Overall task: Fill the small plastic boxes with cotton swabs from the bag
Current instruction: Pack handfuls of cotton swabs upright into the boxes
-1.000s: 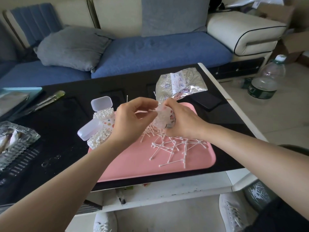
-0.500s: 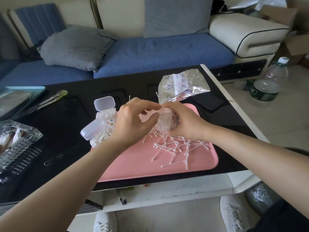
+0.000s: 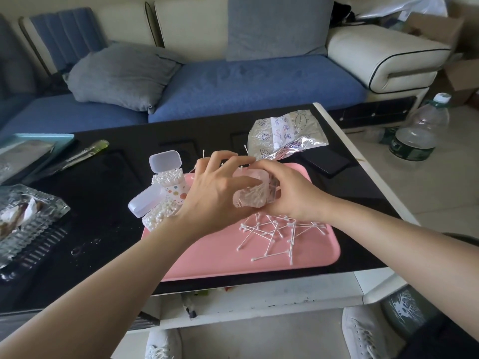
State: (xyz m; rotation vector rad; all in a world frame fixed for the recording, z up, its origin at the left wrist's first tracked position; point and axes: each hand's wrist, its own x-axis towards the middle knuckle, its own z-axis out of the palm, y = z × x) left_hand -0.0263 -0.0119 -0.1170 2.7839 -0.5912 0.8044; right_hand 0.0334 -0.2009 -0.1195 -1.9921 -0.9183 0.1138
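Shift: left hand (image 3: 220,187) is spreading over the small plastic box (image 3: 259,177)
Grip: right hand (image 3: 290,193) is clasping it too, over the pink tray's (image 3: 212,255) far edge
Risk: squeezing is threatening to spill cotton swabs (image 3: 255,199)

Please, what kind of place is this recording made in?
Most likely a living room at home: a sofa with blue seat cushions and a grey pillow stands behind a low black coffee table, and a large water bottle stands on the tiled floor.
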